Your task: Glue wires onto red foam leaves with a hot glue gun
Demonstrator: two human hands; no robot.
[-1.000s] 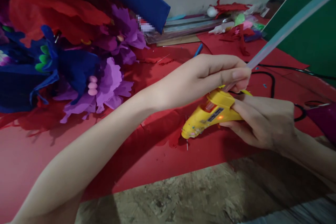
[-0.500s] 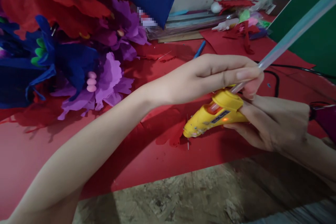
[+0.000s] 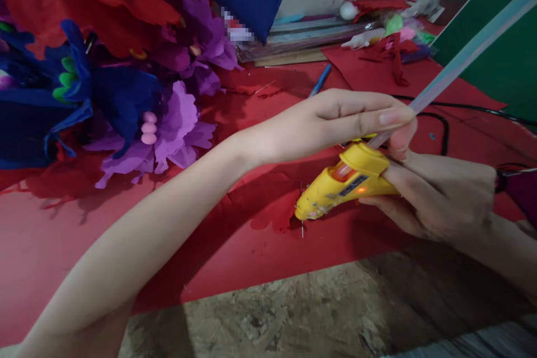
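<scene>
My right hand (image 3: pixel 444 196) is wrapped around the handle of a yellow hot glue gun (image 3: pixel 356 165) with a small orange light lit on its side. Pinched between thumb and fingers of my left hand (image 3: pixel 352 117) is a long, translucent glue stick (image 3: pixel 470 59), whose lower end sits in the back of the gun. The gun's nozzle points down and left, close to a red petal-like piece (image 3: pixel 274 210) on the red table covering (image 3: pixel 319 251). A thin metal wire or pin (image 3: pixel 302 229) shows by the nozzle; whether they touch I cannot tell.
Large red (image 3: pixel 92 5), blue (image 3: pixel 121 95) and purple flowers (image 3: pixel 178 117) crowd the left. Behind my left hand lies a blue pen-like tool (image 3: pixel 321 79). A black cord (image 3: pixel 465 105) runs to the right, near a green board (image 3: pixel 499 39). Packets and scraps (image 3: pixel 390 33) line the back.
Almost nothing differs. The view has shifted slightly; both hands keep their hold on the glue gun and glue stick.
</scene>
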